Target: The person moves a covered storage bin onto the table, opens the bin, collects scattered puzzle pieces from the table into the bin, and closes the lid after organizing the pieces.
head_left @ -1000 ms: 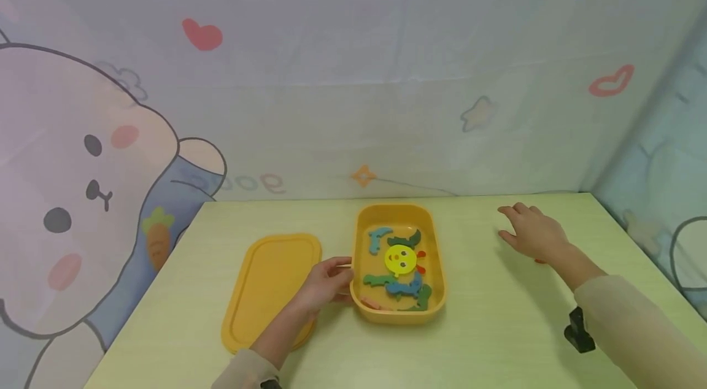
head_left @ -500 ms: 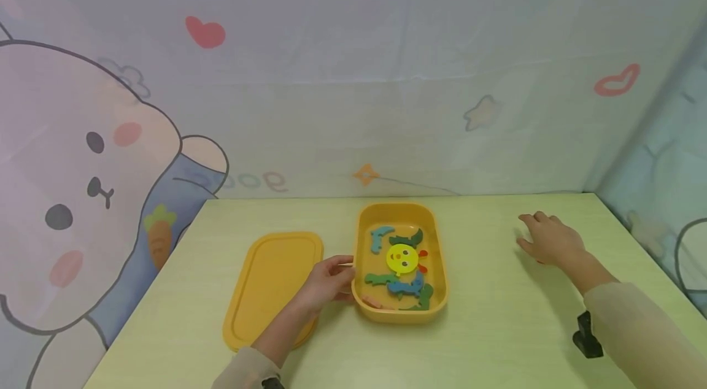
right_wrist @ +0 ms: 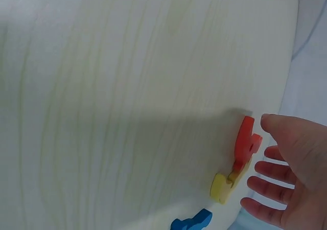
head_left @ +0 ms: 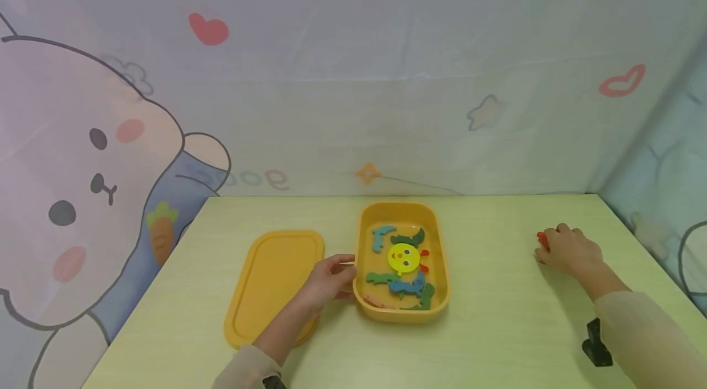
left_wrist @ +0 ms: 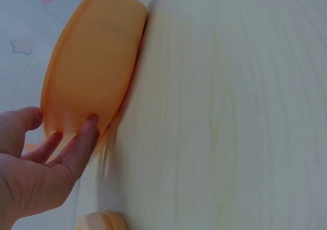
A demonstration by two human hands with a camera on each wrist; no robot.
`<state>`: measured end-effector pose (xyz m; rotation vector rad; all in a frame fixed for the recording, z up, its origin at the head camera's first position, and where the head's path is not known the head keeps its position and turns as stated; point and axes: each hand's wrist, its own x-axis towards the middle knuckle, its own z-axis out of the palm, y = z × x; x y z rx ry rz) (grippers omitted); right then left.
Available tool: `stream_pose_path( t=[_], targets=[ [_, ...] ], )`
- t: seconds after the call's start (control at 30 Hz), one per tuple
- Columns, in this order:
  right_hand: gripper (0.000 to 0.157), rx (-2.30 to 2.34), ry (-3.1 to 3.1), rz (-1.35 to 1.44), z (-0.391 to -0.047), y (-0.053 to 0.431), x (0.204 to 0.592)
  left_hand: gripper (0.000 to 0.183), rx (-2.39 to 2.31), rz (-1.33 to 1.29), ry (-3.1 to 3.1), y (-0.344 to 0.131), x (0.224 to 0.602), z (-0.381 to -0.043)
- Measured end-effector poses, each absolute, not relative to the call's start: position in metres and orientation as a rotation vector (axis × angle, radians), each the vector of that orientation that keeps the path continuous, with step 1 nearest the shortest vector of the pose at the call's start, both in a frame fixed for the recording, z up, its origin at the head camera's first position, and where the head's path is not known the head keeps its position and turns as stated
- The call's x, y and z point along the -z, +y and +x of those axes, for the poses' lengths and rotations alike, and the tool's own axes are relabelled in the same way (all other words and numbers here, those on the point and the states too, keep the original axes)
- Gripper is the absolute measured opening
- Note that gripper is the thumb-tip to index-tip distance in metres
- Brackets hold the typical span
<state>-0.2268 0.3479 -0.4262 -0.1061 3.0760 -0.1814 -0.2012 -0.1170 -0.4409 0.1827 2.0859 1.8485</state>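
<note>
My left hand point(head_left: 326, 281) rests against the left side of a yellow plastic box point(head_left: 361, 315), its thumb near the rim and its fingertips on the outer wall in the left wrist view. Inside lie a yellow smiling-face piece point(head_left: 404, 258) with red feelers and several small green, blue and pink shaped pieces. On the table's right part, my right hand point(head_left: 569, 251) reaches beside a red toy piece point(right_wrist: 244, 140), partly covered by the hand in the head view. The right wrist view shows its fingers loosely spread, apart from the red piece, with a yellow piece point(right_wrist: 220, 189) adjoining that piece.
The flat yellow lid point(head_left: 270, 285) lies left of the box, under my left forearm. A blue piece point(right_wrist: 191, 221) sits near the red and yellow ones. Behind the table point(head_left: 491, 315) hangs a printed curtain point(head_left: 331, 70).
My right hand has moved right and a little nearer to me, lowering to the red piece. The left hand stays at the box; the view has shifted slightly.
</note>
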Motion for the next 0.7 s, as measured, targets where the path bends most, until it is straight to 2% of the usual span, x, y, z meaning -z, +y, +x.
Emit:
stream_pose_path(
  t=[0.23,0.7],
  targets=[
    [0.036,0.171,3.039,-0.074,-0.224,0.3537,0.4278,0.049,-1.853,0.171,2.07,-0.1161,0.4379,-0.1998],
    [0.034,0.182,3.087,-0.181,-0.2244,0.3486,0.4308,0.047,-1.84,0.166,2.087,-0.1159,0.4367,-0.1986]
  ],
)
